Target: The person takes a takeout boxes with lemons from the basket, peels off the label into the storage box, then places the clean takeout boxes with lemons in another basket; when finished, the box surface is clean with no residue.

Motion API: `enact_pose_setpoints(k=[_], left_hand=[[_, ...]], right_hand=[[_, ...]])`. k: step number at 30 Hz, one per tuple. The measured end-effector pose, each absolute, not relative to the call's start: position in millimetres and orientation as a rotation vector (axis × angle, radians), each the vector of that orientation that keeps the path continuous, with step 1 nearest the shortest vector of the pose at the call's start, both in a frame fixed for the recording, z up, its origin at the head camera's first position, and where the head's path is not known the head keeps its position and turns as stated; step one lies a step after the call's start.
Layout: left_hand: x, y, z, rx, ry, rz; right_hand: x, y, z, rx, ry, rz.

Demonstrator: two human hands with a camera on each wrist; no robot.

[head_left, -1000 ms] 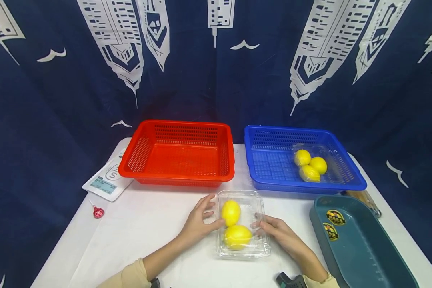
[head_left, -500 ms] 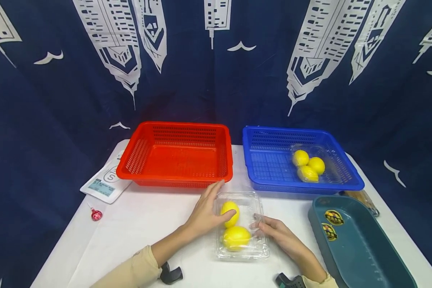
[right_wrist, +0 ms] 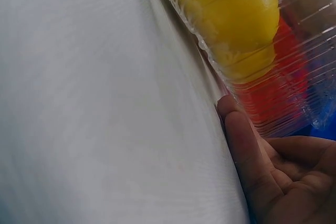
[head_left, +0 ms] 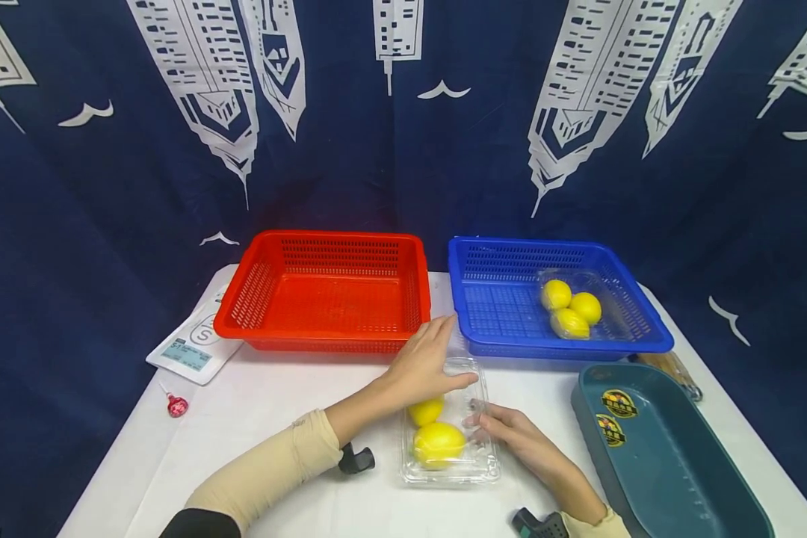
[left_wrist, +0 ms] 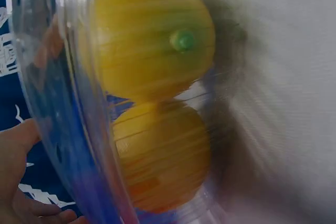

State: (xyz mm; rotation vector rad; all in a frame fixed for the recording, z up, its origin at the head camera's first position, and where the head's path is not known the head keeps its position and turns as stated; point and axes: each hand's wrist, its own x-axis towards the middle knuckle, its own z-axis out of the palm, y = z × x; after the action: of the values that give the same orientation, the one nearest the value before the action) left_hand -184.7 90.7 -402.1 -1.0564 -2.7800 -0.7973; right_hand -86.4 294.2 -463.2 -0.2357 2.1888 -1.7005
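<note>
A clear plastic clamshell box point(head_left: 453, 472) lies on the white table with two lemons in it. The near lemon point(head_left: 438, 444) is in full sight; the far lemon point(head_left: 425, 411) is partly covered by my left hand point(head_left: 425, 366). That hand reaches over the box's far left part, its fingers extended toward the gap between the baskets and the thumb pointing right. My right hand point(head_left: 521, 437) pinches the box's right side, its fingertips seen through the plastic. In the right wrist view, fingers point(right_wrist: 244, 137) lie against the ribbed wall. Plastic blurs the lemons in the left wrist view.
Behind stand a red basket point(head_left: 255, 329) and a blue basket point(head_left: 494, 340), which holds a clear box with three lemons point(head_left: 569, 323). A teal tray point(head_left: 679, 463) is at the right. White packets point(head_left: 198, 347) and a red lollipop point(head_left: 177, 406) lie left.
My left hand has moved from the box's left side, away from me and to the right, over the far lemon. The right hand stays at the right side. The head view has shifted slightly.
</note>
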Motion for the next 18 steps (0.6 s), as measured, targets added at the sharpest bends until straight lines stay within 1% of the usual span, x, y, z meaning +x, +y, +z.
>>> enact_pose_setpoints(k=[3, 6, 12, 18], left_hand=[[-187.3, 101.8, -403.8, -1.061, -2.776, -0.699], [-189.6, 112.2, -405.5, -1.032, -2.779, -0.698], [-195.1, 131.3, -404.7, -0.939, -2.819, -0.854], [-203.7, 140.0, -405.2, -0.823, -2.921, -1.024]], right_hand=[[-86.8, 294.2, -463.0, -0.222, 2.175, -1.702], [-87.0, 294.1, -463.2, -0.211, 2.158, -1.708], [-86.5, 293.7, -463.8, -0.214, 2.149, -1.728], [-86.1, 293.5, -462.8, -0.205, 2.167, -1.718]])
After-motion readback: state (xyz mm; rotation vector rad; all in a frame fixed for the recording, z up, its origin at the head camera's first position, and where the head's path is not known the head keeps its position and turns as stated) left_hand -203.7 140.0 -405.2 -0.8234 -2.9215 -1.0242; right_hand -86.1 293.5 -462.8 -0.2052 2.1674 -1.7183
